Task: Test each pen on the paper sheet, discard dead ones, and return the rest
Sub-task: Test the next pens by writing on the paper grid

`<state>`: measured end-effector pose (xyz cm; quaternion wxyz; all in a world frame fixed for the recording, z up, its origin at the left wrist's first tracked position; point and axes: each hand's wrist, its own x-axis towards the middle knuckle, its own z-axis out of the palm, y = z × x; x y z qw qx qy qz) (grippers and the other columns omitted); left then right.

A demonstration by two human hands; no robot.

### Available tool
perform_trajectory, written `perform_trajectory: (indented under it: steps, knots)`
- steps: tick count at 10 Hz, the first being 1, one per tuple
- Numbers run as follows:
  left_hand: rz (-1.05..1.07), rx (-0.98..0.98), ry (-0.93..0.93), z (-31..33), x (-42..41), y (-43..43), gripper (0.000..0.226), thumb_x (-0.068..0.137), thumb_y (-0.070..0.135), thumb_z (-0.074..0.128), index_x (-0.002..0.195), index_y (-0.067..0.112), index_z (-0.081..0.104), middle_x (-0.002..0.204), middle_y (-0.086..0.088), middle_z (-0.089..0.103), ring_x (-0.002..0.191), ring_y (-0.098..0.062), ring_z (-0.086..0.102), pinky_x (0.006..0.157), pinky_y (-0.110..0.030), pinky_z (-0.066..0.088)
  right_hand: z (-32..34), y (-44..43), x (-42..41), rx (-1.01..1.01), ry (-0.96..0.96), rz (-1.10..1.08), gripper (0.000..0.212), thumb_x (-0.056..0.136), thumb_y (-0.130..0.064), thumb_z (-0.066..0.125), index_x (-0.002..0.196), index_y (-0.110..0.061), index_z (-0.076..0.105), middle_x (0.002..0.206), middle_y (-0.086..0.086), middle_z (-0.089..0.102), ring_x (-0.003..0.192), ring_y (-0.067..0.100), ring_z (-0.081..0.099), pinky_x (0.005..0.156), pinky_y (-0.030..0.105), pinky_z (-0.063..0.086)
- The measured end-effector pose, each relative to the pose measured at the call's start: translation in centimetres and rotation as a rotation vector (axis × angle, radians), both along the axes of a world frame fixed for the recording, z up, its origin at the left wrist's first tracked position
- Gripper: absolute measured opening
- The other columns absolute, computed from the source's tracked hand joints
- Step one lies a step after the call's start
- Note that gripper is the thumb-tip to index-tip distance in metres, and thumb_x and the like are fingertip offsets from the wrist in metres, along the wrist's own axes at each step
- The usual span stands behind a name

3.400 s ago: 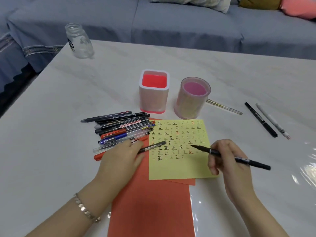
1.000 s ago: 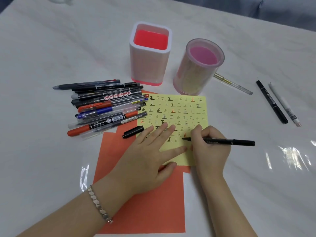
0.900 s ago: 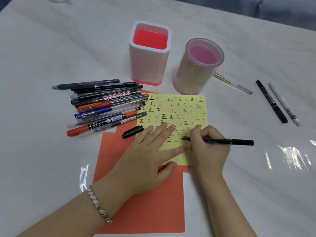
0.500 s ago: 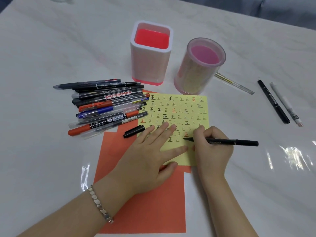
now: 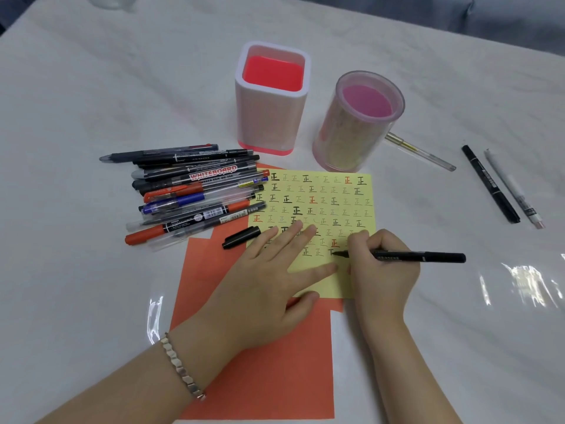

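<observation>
Left of the yellow sheet (image 5: 327,203) lies a pile of pens (image 5: 195,194), with a black cap (image 5: 241,237) at the sheet's left edge. The left hand (image 5: 269,280) presses flat on the sheet, fingers straight. The right hand (image 5: 379,270) pinches a black pen (image 5: 419,257), its tip touching the sheet's lower part.

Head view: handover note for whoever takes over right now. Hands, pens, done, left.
Left hand: flat on the yellow sheet, pinning it.
Right hand: grips an uncapped black pen, tip on the sheet mid-mark. A black cap lies by the left fingertips.
Pen pile: left of the sheet.
Clear pen, black marker and white pen lie apart at right; status unknown.
Square holder and round holder look empty.
Done: rows of test marks.
Left: finish this mark, cap and sort the pen, test the pile, return good pens.
</observation>
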<state>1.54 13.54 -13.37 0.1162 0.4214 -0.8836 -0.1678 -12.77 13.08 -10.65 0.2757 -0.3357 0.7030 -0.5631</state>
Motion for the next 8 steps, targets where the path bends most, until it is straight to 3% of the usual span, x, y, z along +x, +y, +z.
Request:
perform_trajectory:
  steps: [1,2,3,5,8]
  knots:
    - [-0.001,0.002,0.002,0.04,0.03,0.03,0.041,0.089,0.042,0.04,0.129,0.042,0.05,0.149,-0.009,0.033,0.14,-0.022,0.025,0.112,-0.04,0.015,0.02,0.02,-0.07,-0.009,-0.002,-0.005,0.039,0.08,0.005,0.054,0.049,-0.005,0.034,0.042,0.001,0.03,0.045,0.012,0.032,0.042,0.008,0.028]
    - [-0.003,0.001,0.006,0.03,0.02,0.03,0.041,0.089,0.042,0.04,0.129,0.042,0.05,0.149,-0.009,0.033,0.14,-0.022,0.024,0.112,-0.04,0.014,0.19,0.03,-0.05,-0.024,-0.021,0.02,0.035,0.081,0.006,0.054,0.051,0.003,0.037,0.05,0.012,0.034,0.045,0.012,0.032,0.042,0.008,0.029]
    - [-0.004,0.0,0.0,-0.02,0.04,0.03,0.041,0.089,0.043,0.04,0.129,0.041,0.051,0.149,-0.008,0.032,0.14,-0.021,0.023,0.112,-0.04,0.015,0.0,-0.02,-0.04,-0.02,0.01,0.042,0.036,0.08,0.004,0.055,0.05,0.002,0.036,0.048,0.011,0.035,0.044,0.011,0.032,0.043,0.01,0.029]
    - [-0.003,0.001,0.001,0.04,-0.04,-0.05,0.042,0.088,0.042,0.04,0.129,0.041,0.052,0.148,-0.009,0.034,0.139,-0.023,0.026,0.112,-0.04,0.015,-0.21,-0.13,-0.14,-0.014,0.012,0.035,0.041,0.078,0.005,0.055,0.047,-0.008,0.033,0.039,-0.006,0.029,0.041,0.007,0.029,0.042,0.009,0.026]
    - [-0.003,0.002,-0.004,0.1,0.02,-0.04,0.042,0.089,0.043,0.039,0.129,0.041,0.051,0.149,-0.009,0.033,0.14,-0.022,0.024,0.113,-0.039,0.013,-0.12,-0.03,-0.12,-0.012,-0.008,0.056,0.041,0.077,0.007,0.055,0.047,-0.008,0.032,0.038,-0.007,0.028,0.04,0.006,0.028,0.041,0.009,0.026]
